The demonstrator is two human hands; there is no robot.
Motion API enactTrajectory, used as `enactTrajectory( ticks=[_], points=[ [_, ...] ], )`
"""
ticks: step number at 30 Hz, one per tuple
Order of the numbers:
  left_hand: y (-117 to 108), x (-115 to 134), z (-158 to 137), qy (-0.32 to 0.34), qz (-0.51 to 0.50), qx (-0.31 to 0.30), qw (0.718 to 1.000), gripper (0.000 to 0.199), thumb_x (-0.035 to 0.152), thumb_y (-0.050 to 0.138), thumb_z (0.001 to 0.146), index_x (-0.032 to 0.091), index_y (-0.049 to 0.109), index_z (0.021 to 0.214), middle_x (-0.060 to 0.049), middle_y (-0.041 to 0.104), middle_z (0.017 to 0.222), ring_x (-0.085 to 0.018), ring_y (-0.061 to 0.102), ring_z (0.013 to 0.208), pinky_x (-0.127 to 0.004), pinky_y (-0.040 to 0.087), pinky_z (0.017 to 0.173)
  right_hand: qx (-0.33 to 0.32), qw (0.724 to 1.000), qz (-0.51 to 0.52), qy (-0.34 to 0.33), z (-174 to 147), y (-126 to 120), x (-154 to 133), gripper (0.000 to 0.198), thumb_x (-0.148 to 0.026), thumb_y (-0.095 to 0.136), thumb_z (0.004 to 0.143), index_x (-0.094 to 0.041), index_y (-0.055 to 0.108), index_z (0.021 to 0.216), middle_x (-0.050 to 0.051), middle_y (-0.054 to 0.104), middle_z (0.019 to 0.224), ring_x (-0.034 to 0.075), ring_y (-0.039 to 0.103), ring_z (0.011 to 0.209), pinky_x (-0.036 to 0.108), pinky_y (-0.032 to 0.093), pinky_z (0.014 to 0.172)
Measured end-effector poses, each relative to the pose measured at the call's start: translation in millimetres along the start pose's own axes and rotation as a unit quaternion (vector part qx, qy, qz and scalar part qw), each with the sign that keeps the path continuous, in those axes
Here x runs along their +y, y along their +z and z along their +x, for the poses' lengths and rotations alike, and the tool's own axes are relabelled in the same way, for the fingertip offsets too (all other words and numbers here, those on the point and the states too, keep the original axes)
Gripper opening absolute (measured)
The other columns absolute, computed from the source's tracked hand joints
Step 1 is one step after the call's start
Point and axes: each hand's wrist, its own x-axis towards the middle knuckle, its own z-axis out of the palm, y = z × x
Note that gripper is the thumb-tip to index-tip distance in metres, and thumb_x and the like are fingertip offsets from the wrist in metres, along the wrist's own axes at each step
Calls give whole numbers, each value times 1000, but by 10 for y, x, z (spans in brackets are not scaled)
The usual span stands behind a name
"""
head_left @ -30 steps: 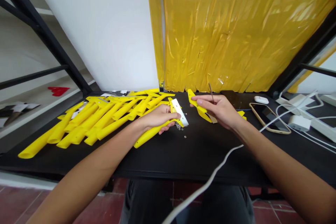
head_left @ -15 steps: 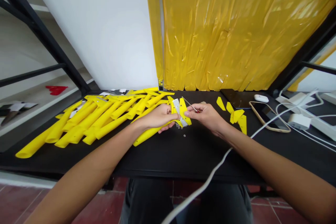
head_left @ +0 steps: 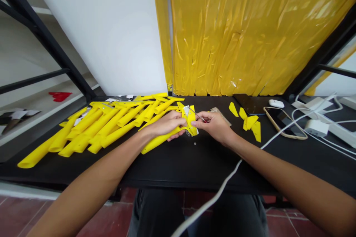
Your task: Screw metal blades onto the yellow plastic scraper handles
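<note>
My left hand (head_left: 172,123) is closed around a yellow tool with a long hollow handle (head_left: 158,142), near its head. On that head lies a grey metal blade, mostly covered by a small yellow cover plate (head_left: 191,119). Between the fingers of my right hand (head_left: 211,124) is a screwdriver (head_left: 198,114) with a thin metal shaft and a bit of red at the grip. Its tip reaches the upper part of the cover plate, and my right thumb touches the plate's right edge. Several small nuts or washers (head_left: 195,143) lie on the table below the head.
A pile of similar yellow handles (head_left: 91,126) covers the table's left side. Loose yellow plates (head_left: 251,121), a phone (head_left: 285,123), an earbud case (head_left: 276,103) and white chargers (head_left: 317,128) lie on the right. A white cable (head_left: 219,192) crosses in front, under my right forearm.
My right hand has moved left, bringing the yellow cover plate from beside the metal blade to over it. The screwdriver shifted left with it. My left hand stays nearly still.
</note>
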Motion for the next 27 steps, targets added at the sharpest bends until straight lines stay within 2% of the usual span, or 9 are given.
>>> enactTrajectory(
  ticks=[7, 14, 20, 22, 25, 27],
  points=[
    [-3, 9, -10, 0, -65, -9, 998, 20, 31, 55, 88, 17, 58, 74, -2, 58, 62, -11, 49, 38, -23, 36, 31, 3, 998, -40, -54, -11, 11, 53, 43, -61, 77, 74, -19, 74, 83, -1, 59, 70, 14, 47, 65, 29, 38, 61],
    [-5, 0, -3, 15, -56, -23, 998, 17, 29, 58, 89, 17, 56, 77, -1, 58, 64, -10, 49, 40, -22, 37, 32, 16, 993, -77, -89, -21, 32, 108, 48, -62, 73, 79, -17, 76, 94, -1, 58, 68, 14, 46, 64, 28, 38, 63],
    [19, -2, -5, 17, 9, -28, 999, 38, 49, 64, 92, 16, 57, 75, 0, 56, 60, -9, 49, 39, -21, 34, 34, -11, 994, -95, -53, -25, 13, 59, 45, -60, 77, 75, -17, 67, 70, -3, 53, 62, 11, 41, 61, 26, 32, 57],
    [13, -15, -3, 13, 14, -31, 999, 41, 51, 62, 93, 16, 56, 74, 0, 55, 57, -9, 48, 39, -21, 34, 34, -21, 996, -83, -39, -23, 10, 33, 45, -59, 79, 73, -17, 65, 67, -3, 53, 62, 11, 41, 61, 26, 31, 57],
    [-24, -33, 2, -2, 7, -23, 1000, 37, 47, 59, 96, 16, 55, 76, 0, 56, 59, -10, 50, 40, -21, 37, 35, -37, 997, -66, -31, -3, -4, 14, 42, -56, 82, 71, -17, 68, 77, -4, 53, 64, 11, 42, 61, 25, 32, 56],
    [-63, -29, 5, -18, -2, 9, 1000, 31, 43, 58, 97, 17, 53, 79, -1, 59, 62, -10, 51, 41, -22, 38, 37, -2, 998, -60, -32, 16, -40, 18, 42, -55, 80, 74, -17, 70, 88, -7, 44, 59, 10, 37, 57, 25, 28, 53]
  ],
)
